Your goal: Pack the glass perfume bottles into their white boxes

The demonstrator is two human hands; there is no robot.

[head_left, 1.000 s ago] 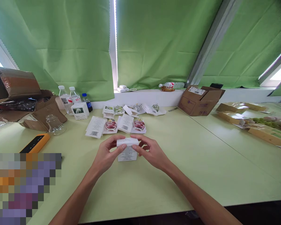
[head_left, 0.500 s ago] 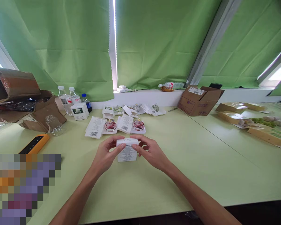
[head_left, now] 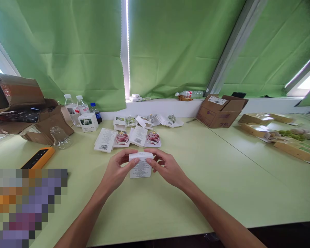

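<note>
Both my left hand (head_left: 117,169) and my right hand (head_left: 166,168) grip a white printed carton (head_left: 141,166) from its two sides, just above the table. Its front bears small dark text, and my fingers cover its side edges. Directly ahead, two round glass perfume bottles with red contents (head_left: 122,137) (head_left: 153,138) lie on white packaging. Barcoded white leaflets (head_left: 103,140) lie beside them. Farther back stand several smaller glass bottles (head_left: 130,120) on open white card.
Plastic water bottles (head_left: 72,109) and a white box (head_left: 88,122) stand back left, beside crumpled cardboard (head_left: 49,125). An orange-edged device (head_left: 38,157) lies left. An open cardboard box (head_left: 217,112) sits back right, with trays (head_left: 297,151) farther right. A pixelated patch covers the lower left.
My hands and the carton stay almost in place. A hand-like shape at the far right edge in the oldest frame no longer shows.
</note>
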